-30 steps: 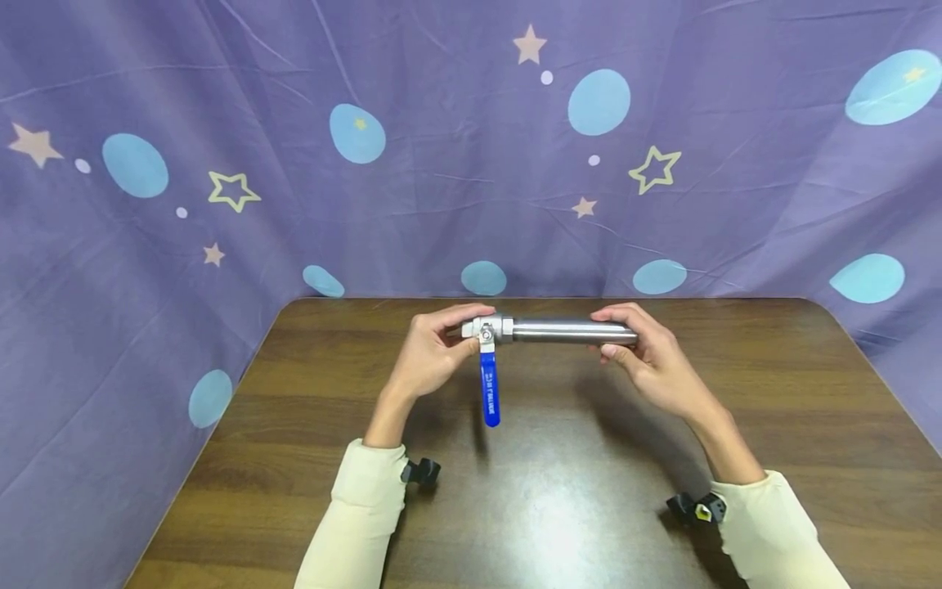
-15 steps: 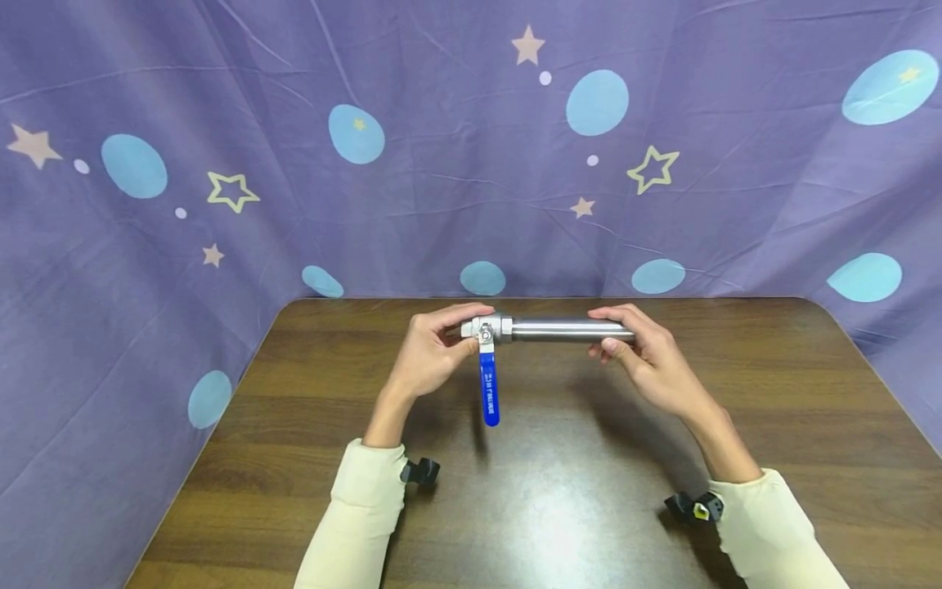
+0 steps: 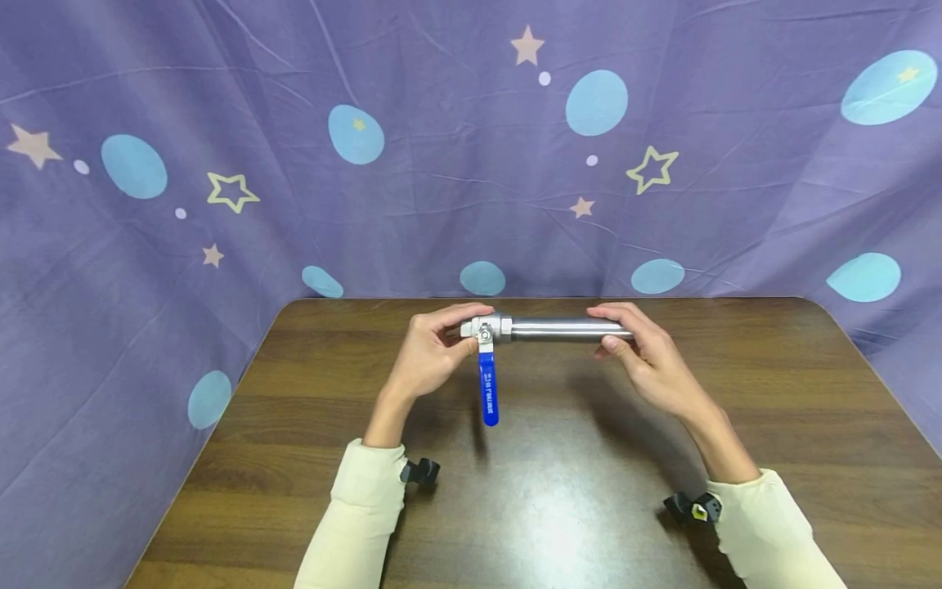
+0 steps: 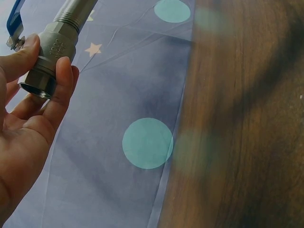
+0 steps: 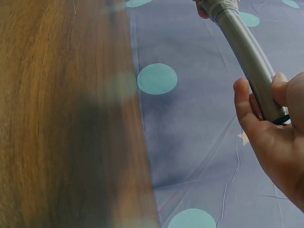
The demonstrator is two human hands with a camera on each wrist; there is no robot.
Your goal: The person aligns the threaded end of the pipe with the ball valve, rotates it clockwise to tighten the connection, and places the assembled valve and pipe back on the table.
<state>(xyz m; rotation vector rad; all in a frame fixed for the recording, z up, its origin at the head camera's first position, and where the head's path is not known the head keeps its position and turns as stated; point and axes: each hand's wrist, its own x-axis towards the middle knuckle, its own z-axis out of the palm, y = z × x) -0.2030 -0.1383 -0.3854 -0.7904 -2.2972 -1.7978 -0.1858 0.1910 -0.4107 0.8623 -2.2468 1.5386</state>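
A silver ball valve with a blue lever handle is joined to a shiny metal pipe, held level above the table. My left hand grips the valve body at its left end, thumb in front and fingers behind. The lever points toward me, square to the pipe. My right hand holds the pipe's far right end between thumb and fingers. In the left wrist view the valve's open hexagonal end faces the palm, and threads show where the pipe enters. The right wrist view shows the pipe's end near the palm.
A brown wood-grain table lies below both hands. Behind it and along the sides hangs a purple curtain with stars and blue spots. Black wrist devices sit at the sleeve cuffs.
My right hand's thumb and fingers have shifted slightly around the pipe. The left hand and the valve stay in nearly the same place.
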